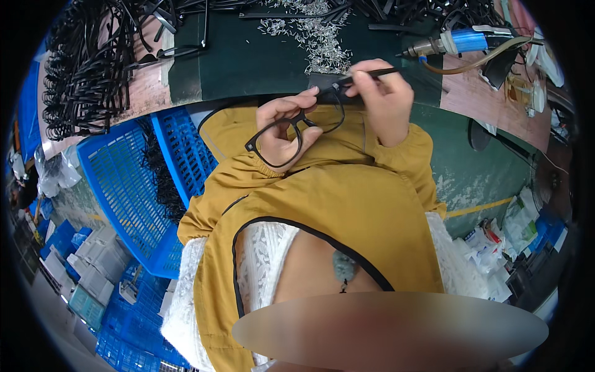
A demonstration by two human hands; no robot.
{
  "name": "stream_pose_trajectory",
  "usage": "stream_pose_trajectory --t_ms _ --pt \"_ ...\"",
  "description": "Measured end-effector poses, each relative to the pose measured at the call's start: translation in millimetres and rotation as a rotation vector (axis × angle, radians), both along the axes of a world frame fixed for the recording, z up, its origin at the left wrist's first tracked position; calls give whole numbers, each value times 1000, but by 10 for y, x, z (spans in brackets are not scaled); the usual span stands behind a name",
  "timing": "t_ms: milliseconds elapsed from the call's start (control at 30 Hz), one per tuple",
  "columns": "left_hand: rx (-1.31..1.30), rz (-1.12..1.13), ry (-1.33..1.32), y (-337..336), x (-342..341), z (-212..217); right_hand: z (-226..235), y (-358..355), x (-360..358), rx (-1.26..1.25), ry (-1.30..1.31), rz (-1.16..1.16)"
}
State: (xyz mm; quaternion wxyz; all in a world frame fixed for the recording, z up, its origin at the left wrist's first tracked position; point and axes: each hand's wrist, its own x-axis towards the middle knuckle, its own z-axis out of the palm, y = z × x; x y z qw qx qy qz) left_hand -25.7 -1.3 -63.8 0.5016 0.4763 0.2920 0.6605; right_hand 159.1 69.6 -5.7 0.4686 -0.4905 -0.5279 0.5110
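Black eyeglass frames [300, 117] are in front of my body, just below the near edge of the bench. My left hand [276, 118] is closed around them near the bridge, its fingers behind and around the rims. My right hand [389, 105] pinches a black temple arm [385, 72] between thumb and fingers. That arm's inner end meets the right corner of the frames at the hinge; whether the two are joined I cannot tell. On the dark green bench mat [248, 68] beyond my hands lies a pile of small silvery screws or pins [325, 53].
A blue-bodied power screwdriver [462, 42] with a hose rests at the right of the bench. Black eyewear parts [93, 74] are heaped at the left. Blue plastic baskets [127, 186] stand below the bench's left side, with black parts inside. Plastic bags [486, 248] lie lower right.
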Motion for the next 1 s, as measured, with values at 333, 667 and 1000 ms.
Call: stream_pose_trajectory --t_ms 333,667,1000 --pt "149 176 232 70 130 -82 24 15 18 102 -148 -15" --pt "-269 104 -153 154 24 326 324 151 153 1 -317 463" --pt "-589 -8 -307 292 -282 473 399 1552 -1001 1177 -979 339"
